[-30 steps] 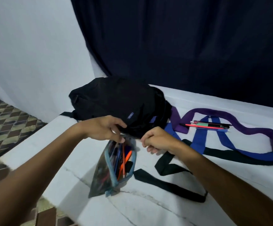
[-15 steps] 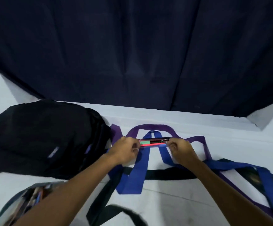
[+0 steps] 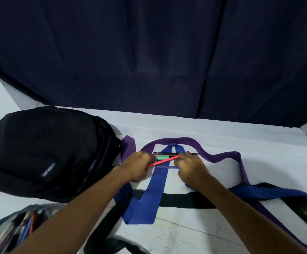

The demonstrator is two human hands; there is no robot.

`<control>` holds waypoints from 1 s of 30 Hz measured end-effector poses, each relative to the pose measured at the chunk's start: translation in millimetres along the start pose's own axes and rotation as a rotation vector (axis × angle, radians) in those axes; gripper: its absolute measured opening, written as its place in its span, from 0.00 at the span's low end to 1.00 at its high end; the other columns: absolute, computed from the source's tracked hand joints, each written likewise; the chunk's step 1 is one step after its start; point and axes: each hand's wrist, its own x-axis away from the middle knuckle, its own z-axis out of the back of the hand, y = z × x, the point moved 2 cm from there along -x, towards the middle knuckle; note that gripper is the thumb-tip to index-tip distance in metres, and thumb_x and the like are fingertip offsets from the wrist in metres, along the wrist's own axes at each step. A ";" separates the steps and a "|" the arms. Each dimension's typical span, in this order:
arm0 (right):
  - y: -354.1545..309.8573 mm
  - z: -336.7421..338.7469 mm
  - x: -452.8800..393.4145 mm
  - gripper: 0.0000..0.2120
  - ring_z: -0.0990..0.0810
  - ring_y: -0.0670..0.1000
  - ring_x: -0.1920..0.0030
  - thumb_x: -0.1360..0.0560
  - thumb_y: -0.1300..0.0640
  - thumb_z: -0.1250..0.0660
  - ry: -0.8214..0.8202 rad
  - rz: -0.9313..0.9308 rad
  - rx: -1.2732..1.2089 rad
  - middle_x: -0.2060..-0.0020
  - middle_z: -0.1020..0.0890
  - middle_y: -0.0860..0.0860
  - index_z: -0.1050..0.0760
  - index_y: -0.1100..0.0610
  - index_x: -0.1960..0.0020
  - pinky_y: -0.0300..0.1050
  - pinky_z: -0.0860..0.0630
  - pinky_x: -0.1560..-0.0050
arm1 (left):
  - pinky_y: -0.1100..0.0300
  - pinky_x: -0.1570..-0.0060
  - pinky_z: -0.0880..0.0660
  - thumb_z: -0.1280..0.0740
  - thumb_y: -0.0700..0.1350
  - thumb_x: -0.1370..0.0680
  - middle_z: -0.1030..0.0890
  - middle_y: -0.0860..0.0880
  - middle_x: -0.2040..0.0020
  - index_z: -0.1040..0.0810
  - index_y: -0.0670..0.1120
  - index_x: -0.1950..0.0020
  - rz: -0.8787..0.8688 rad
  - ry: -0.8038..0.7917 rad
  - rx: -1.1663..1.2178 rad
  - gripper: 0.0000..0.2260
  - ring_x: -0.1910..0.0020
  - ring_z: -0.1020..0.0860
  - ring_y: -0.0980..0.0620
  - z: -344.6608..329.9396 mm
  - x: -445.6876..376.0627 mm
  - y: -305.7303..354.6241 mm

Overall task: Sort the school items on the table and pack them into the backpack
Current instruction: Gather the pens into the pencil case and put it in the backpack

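Observation:
A small bunch of pens [image 3: 165,156], one red, one green, one dark, lies across blue and purple straps on the white table. My left hand [image 3: 137,165] grips the bunch at its left end. My right hand [image 3: 190,166] grips its right end. The red pen is tilted, its left tip lower than the rest. A black backpack [image 3: 44,153] lies on the table at the left, beside my left hand. A clear pencil pouch [image 3: 11,231] holding several pens sits at the bottom left corner, partly hidden by my left forearm.
Blue strap [image 3: 149,195], purple strap [image 3: 218,156] and black strap [image 3: 183,200] wind over the white table [image 3: 185,235]. A dark curtain [image 3: 158,61] hangs behind the table's far edge. A white wall shows at the far left.
One second ago both hands were at the pencil pouch; they moved right to the pens. Since half a second ago the red pen has tilted and my right hand slid a little left.

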 end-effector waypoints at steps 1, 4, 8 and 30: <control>2.1 0.8 4.3 0.06 0.23 0.55 0.70 0.47 0.62 0.30 0.024 0.027 0.003 0.71 0.23 0.53 0.22 0.56 0.69 0.44 0.27 0.72 | 0.54 0.48 0.26 0.36 0.38 0.27 0.19 0.44 0.45 0.20 0.48 0.44 0.005 -0.020 -0.003 0.14 0.46 0.22 0.42 3.2 2.7 -1.5; 16.4 4.2 20.7 0.07 0.25 0.56 0.69 0.39 0.61 0.41 0.157 0.054 -0.115 0.69 0.24 0.55 0.24 0.60 0.67 0.45 0.26 0.70 | 0.56 0.58 0.30 0.37 0.40 0.26 0.20 0.41 0.51 0.24 0.43 0.51 0.028 0.025 0.062 0.05 0.52 0.22 0.40 13.1 10.1 -7.7; 44.0 16.8 31.3 0.13 0.31 0.50 0.73 0.29 0.57 0.48 0.260 -0.088 -0.318 0.65 0.25 0.54 0.27 0.60 0.63 0.34 0.38 0.74 | 0.53 0.62 0.26 0.37 0.43 0.30 0.23 0.50 0.66 0.27 0.48 0.63 0.043 0.093 0.156 0.02 0.62 0.23 0.44 18.2 14.3 -13.5; 37.4 30.4 20.7 0.08 0.29 0.52 0.69 0.33 0.57 0.45 0.228 0.038 -0.203 0.68 0.24 0.52 0.28 0.58 0.61 0.41 0.32 0.69 | 0.65 0.62 0.26 0.21 0.39 0.33 0.18 0.56 0.68 0.18 0.53 0.68 0.202 0.247 0.677 0.11 0.69 0.23 0.61 -6.1 -22.1 -18.3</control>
